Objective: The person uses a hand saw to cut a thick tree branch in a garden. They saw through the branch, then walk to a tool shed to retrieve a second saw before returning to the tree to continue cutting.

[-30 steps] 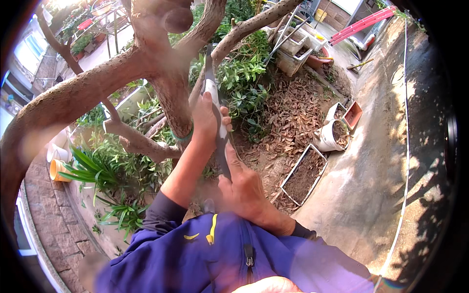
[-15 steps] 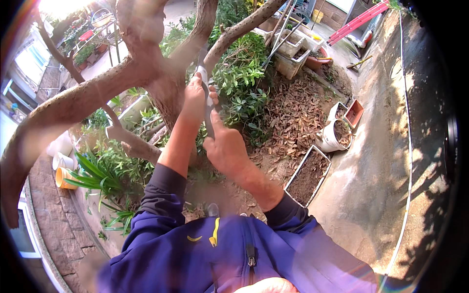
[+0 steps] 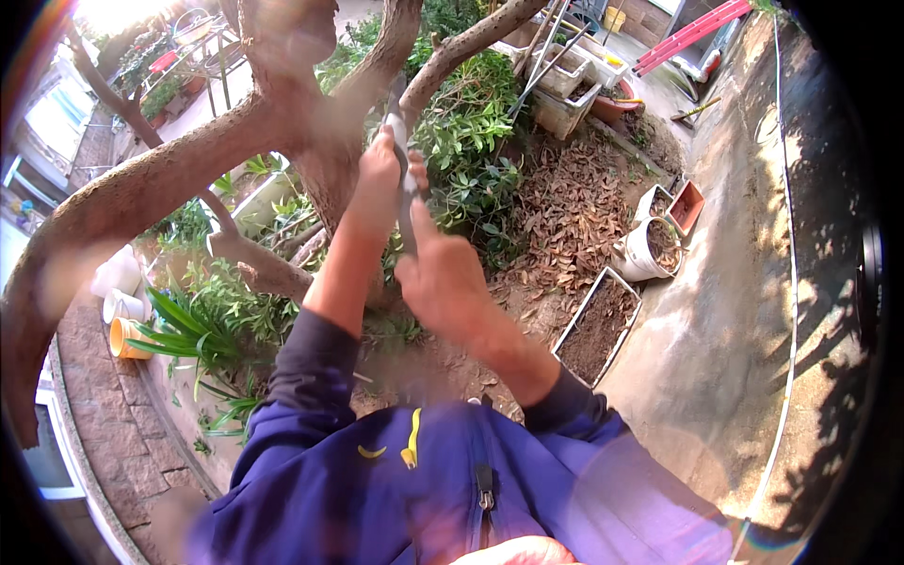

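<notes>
Both my hands are on a long, slim tool point(image 3: 411, 202) with a grey-and-white handle, raised in front of me. Its far end narrows into a dark tip near the fork of a tree point(image 3: 325, 141); blur hides what kind of tool it is. My left hand point(image 3: 380, 169) is wrapped round the upper handle, thumb pointing along it. Lower and to the right, my right hand point(image 3: 441, 278) grips the bottom end, its index finger stretched up along the handle and the other fingers curled. Green bushes point(image 3: 471, 122) stand just beyond the hands.
A thick branch point(image 3: 141, 188) arches across the left. Dry leaves point(image 3: 570, 202) cover soil at right, beside a white bucket point(image 3: 648, 252) and a soil-filled planter box point(image 3: 603, 325). A concrete wall point(image 3: 725, 320) bounds the right side. A pink ladder point(image 3: 692, 38) leans at the back.
The view has shifted slightly, and the hands and tool sit a little differently against the tree. Both grips are the same. A shoe tip below my left forearm is now out of sight.
</notes>
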